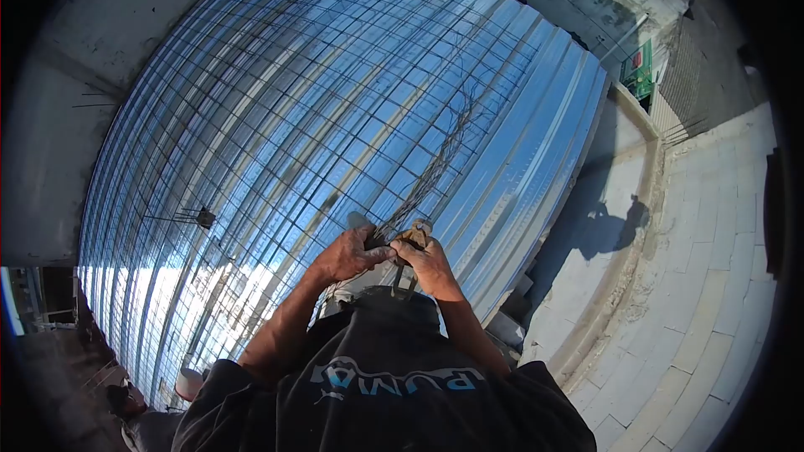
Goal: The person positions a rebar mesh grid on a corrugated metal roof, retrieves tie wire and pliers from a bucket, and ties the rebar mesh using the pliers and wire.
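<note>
My left hand (347, 256) is closed around the near end of a bundle of thin wire (440, 163). The wires run up and to the right from it, over the steel mesh. Beside it my right hand (425, 264) grips what look like pincers (404, 283), their head by the fingers and handles pointing down toward my body. Both hands nearly touch in front of my chest, so the exact spot where tool and wire meet is hidden. Beneath lies a grid of steel bars (335, 151) on shiny corrugated metal sheets (519, 176).
A block wall (703, 318) and ledge run along the right, with a shadow on the ledge (615, 226). Another person (138, 418) is at lower left near a white bucket-like object (189, 382). A dark box-like piece (205, 218) sits on the mesh. Bars stick out at left.
</note>
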The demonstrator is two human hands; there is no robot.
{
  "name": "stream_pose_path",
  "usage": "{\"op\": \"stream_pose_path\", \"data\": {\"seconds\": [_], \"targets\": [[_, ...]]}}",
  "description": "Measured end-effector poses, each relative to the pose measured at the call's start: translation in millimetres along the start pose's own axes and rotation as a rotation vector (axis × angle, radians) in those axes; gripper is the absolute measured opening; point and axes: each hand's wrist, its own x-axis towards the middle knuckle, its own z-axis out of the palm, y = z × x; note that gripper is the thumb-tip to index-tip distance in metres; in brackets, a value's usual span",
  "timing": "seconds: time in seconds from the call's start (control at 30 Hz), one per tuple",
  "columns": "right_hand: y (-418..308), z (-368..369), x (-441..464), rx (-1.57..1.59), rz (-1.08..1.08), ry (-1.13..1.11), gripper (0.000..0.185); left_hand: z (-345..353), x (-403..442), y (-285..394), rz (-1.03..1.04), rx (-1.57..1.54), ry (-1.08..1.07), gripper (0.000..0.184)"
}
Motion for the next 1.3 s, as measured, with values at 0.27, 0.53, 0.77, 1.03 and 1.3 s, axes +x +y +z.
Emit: {"op": "stream_pose_path", "data": {"seconds": [0.27, 0.53, 0.77, 1.03, 1.3], "targets": [[-72, 16, 138, 0.175, 0.095, -0.047, 0.014, -106, 112, 7, 0.109, -0.031, 0.094, 0.041], [-142, 57, 301, 0.085, 0.046, 0.015, 0.017, -224, 228, 42, 0.179, 0.041, 0.309, 0.047], [-173, 108, 402, -0.183, 0.082, -0.271, 0.014, -344, 309, 66, 0.166, 0.046, 0.633, 0.047], [-207, 125, 557, -0.063, 0.037, -0.314, 0.011, -556, 389, 69, 0.107, 0.210, 1.042, 0.049], [-302, 71, 759, -0.229, -0.008, -0.189, 0.014, -770, 425, 55, -0.127, 0.447, 1.329, 0.052]]}}
